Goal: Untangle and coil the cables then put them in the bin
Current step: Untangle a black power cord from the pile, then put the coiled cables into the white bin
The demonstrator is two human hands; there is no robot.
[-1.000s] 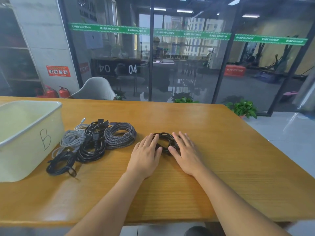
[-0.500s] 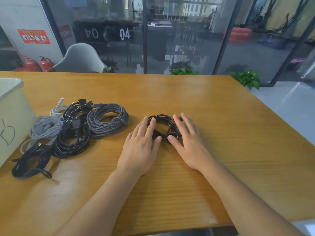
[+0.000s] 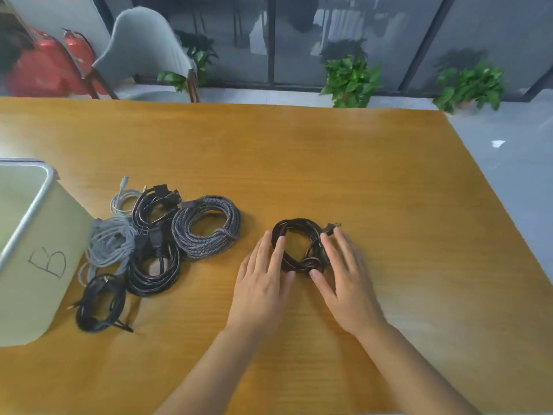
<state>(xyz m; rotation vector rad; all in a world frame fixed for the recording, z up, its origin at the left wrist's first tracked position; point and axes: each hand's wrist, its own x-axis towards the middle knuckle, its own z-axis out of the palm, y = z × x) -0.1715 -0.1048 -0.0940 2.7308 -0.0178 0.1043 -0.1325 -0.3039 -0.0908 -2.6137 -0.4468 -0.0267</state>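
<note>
A pale bin [image 3: 33, 259] with a big letter B drawn on its side sits at the far left of the wooden table [image 3: 344, 163]. Just to the right of the bin lies a bunch of coiled cables, all touching each other. Right next to the bin is a light grey cable [image 3: 109, 244], and a small black coil [image 3: 100, 304] lies in front of it, near the bin's corner. Next over to the right is a bigger shiny black cable [image 3: 154, 271] with plugs at its far end. Right of that is a thick speckled grey coil [image 3: 206, 232].

Further right from the bin, apart from the bunch, a small dark coil [image 3: 299, 245] lies flat on the table between two hands. The left hand [image 3: 263, 283] is flat, with straight fingers, and its fingertips rest on the coil's left side. The right hand [image 3: 347, 280] is flat too, fingers straight and spread, touching the coil's right side, with the thumb at the coil's near edge. The coil's plug [image 3: 330, 227] pokes out past the fingertips of the right hand.

Behind the table, on the side away from the bin, stand green plants [image 3: 350, 79]. A grey chair [image 3: 143, 52] stands behind the table, nearer the bin's side.
</note>
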